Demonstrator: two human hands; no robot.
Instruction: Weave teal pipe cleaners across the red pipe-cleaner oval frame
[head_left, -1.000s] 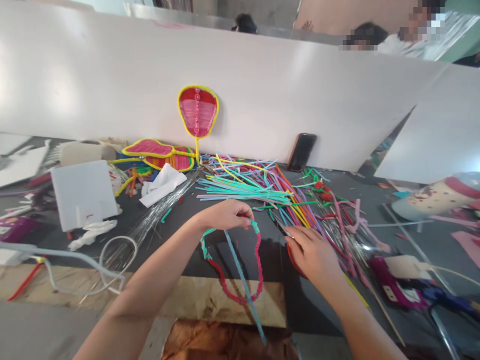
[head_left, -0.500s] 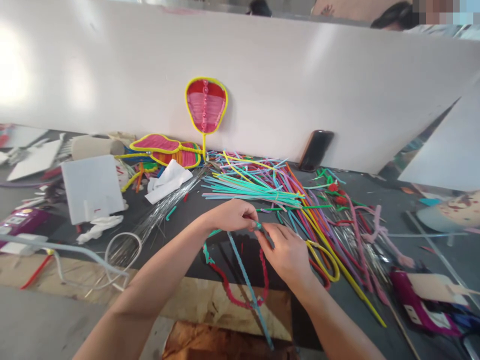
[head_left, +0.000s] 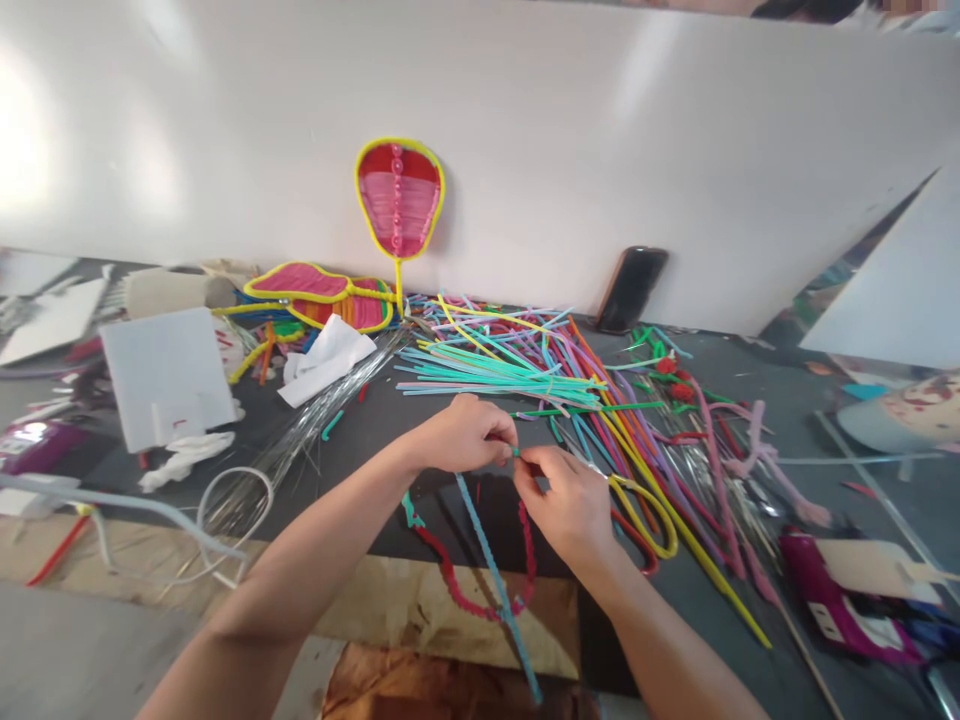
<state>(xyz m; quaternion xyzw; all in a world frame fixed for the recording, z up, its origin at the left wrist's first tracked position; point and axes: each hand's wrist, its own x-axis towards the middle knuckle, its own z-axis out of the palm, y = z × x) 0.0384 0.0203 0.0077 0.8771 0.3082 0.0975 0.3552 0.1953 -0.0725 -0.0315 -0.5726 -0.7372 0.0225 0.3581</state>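
Note:
Between both hands hangs a pipe-cleaner frame: a red twisted loop [head_left: 448, 577] with a teal stretch [head_left: 410, 510] on its left side. A light-blue pipe-cleaner stem [head_left: 486, 555] crosses the loop's lower part and points down toward me. My left hand [head_left: 466, 436] pinches the top of the frame with curled fingers. Close against it, my right hand [head_left: 571, 498] grips the same spot between thumb and fingertips. Only a small teal bit shows between the fingertips; the rest there is hidden. Yellow-handled scissors [head_left: 664, 515] lie just right of my right hand.
Behind the hands lies a bundle of teal pipe cleaners [head_left: 495, 372]. A pink and yellow fan-shaped piece [head_left: 397, 200] stands against the white partition [head_left: 525, 150], as does a phone [head_left: 631, 288]. Wires [head_left: 315, 425] lie left; a purple glue gun [head_left: 840, 600] sits right.
My hands have drawn closer together at the pinched teal spot, where less teal shows. The frame still hangs below them. The camera view has shifted slightly.

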